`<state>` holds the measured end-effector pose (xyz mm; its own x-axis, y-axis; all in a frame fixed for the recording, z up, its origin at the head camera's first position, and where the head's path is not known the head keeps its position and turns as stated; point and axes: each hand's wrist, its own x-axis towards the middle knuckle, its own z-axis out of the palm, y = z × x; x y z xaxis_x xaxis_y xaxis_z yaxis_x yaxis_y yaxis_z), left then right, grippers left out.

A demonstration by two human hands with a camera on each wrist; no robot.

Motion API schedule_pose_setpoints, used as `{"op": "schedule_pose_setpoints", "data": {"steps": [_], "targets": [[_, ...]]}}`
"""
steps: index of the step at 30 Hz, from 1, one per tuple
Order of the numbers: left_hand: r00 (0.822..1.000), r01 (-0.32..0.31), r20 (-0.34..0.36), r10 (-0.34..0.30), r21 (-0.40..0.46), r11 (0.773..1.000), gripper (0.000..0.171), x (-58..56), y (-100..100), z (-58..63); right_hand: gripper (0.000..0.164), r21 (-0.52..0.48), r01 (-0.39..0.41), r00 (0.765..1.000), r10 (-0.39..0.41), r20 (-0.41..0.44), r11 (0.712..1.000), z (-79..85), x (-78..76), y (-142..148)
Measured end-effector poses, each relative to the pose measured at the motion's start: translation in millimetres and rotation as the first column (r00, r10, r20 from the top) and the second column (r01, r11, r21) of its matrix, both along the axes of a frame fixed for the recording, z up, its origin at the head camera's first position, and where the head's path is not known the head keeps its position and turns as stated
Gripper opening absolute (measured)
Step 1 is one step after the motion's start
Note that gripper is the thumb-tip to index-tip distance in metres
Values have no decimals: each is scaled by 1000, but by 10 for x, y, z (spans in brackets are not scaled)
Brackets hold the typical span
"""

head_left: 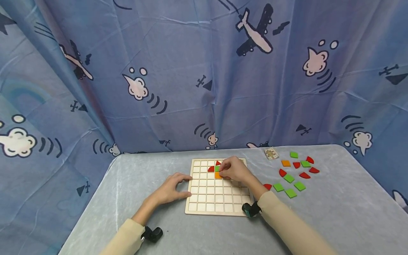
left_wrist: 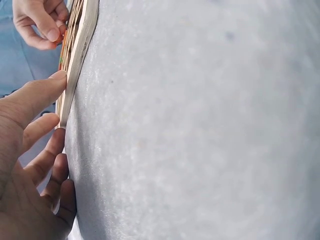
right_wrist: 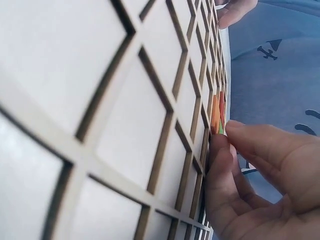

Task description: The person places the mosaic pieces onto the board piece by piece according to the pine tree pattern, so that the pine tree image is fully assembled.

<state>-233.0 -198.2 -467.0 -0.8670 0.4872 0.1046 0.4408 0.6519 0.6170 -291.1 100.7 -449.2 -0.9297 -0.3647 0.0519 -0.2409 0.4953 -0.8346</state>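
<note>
A wooden grid board [head_left: 205,209] lies on the table with several tiles in its upper cells. Two red pieces [head_left: 211,169], a green square tile [head_left: 217,169] and an orange square tile [head_left: 218,175] sit close together there. My right hand [head_left: 234,170] bends over these tiles, thumb and forefinger pinched at the green tile's right side. A sliver of red shows at those fingertips [left_wrist: 54,36] in the left wrist view; most of that piece is hidden. Spread along the board's left edge, my left hand [head_left: 170,189] touches it with thumb and fingertips.
Right of the board lie loose green square tiles [head_left: 290,193], red rounded pieces [head_left: 304,175] and an orange tile [head_left: 285,163]. A small patterned square card [head_left: 271,153] lies beyond the board's far right corner. A printed blue curtain [head_left: 191,88] hangs behind the table.
</note>
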Motion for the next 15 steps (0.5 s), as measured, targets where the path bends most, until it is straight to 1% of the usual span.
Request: {"op": "schedule_pose_setpoints", "data": {"steps": [4,7,11,15], "targets": [[1000,0,-2,0,1,1000,54,3,0,4,3,-48,-17,1000,18,22,999,5,-7,26],[1000,0,-6,0,-1,1000,54,-1,0,-2,5,-84,-23,1000,24,12,996,14,-29,63],[1000,3,-10,-3,-2,1000,55,-9,0,-10,5,-88,-9,999,7,-32,996,22,-93,116],[1000,6,-9,-6,-2,1000,54,-8,0,-10,9,-88,-1,1000,-2,-26,996,54,-178,130]]}}
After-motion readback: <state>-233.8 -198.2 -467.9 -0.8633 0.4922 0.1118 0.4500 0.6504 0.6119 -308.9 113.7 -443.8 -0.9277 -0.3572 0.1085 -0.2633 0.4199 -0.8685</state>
